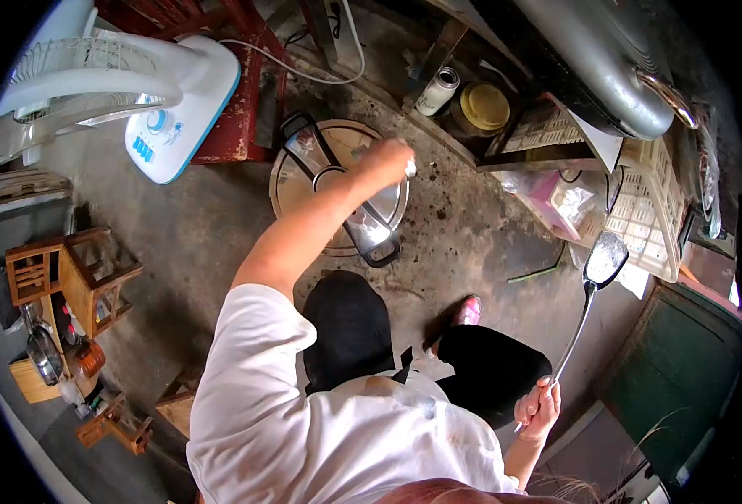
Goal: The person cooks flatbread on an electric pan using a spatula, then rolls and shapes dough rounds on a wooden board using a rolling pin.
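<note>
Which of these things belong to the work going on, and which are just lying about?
Likely in the job:
long silver metal spatula, in the right hand
shiny metal, black-handled item, below the left hand
small, unclear white item at that hand

Apparently just around:
white-and-blue plastic fan
white cylindrical can
cream plastic basket

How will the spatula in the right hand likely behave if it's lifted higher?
The spatula will probably feel stiff: its slim handle shows no droop. It may be top-heavy, since the broad head sits far from the right hand gripping the other end. The handle looks smooth and shiny, so it might twist or slip.
</note>
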A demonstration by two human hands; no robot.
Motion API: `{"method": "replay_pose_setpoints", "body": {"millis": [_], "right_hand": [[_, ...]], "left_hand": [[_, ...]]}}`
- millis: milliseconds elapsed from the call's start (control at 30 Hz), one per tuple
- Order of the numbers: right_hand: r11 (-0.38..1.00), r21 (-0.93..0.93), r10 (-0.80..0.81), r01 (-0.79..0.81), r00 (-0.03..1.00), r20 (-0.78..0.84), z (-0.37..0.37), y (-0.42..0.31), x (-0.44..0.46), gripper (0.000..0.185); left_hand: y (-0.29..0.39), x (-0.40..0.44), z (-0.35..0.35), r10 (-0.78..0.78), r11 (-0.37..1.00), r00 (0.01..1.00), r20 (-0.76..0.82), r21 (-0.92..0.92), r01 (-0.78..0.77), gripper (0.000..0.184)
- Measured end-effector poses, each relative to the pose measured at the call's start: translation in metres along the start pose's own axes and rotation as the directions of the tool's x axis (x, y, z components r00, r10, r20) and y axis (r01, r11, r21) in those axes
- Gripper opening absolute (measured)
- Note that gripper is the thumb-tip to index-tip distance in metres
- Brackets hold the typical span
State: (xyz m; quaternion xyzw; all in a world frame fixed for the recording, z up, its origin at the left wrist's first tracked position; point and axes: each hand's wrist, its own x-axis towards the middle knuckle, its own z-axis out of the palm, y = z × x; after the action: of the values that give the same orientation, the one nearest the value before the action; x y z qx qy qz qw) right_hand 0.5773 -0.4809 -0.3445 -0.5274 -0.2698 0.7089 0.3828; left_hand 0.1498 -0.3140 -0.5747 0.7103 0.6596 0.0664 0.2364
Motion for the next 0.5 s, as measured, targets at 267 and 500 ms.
{"method": "replay_pose_setpoints", "body": {"millis": [267, 500], "right_hand": [[1.000, -0.013, 0.007, -0.007, 1.000, 0.026, 0.007, 0.004, -0.007, 0.018], [0.999, -0.002, 0.034, -0.034, 0.999, -0.023, 0.014, 0.010, -0.001, 0.017]], "left_hand": [[-0.047, -0.013, -0.053, -0.161, 0.985, 0.979, 0.122, -0.047, 0.168, 0.012], [-0.058, -0.021, -0.029, -0.009, 0.991, 0.998, 0.064, -0.135, 0.018, 0.015]]}}
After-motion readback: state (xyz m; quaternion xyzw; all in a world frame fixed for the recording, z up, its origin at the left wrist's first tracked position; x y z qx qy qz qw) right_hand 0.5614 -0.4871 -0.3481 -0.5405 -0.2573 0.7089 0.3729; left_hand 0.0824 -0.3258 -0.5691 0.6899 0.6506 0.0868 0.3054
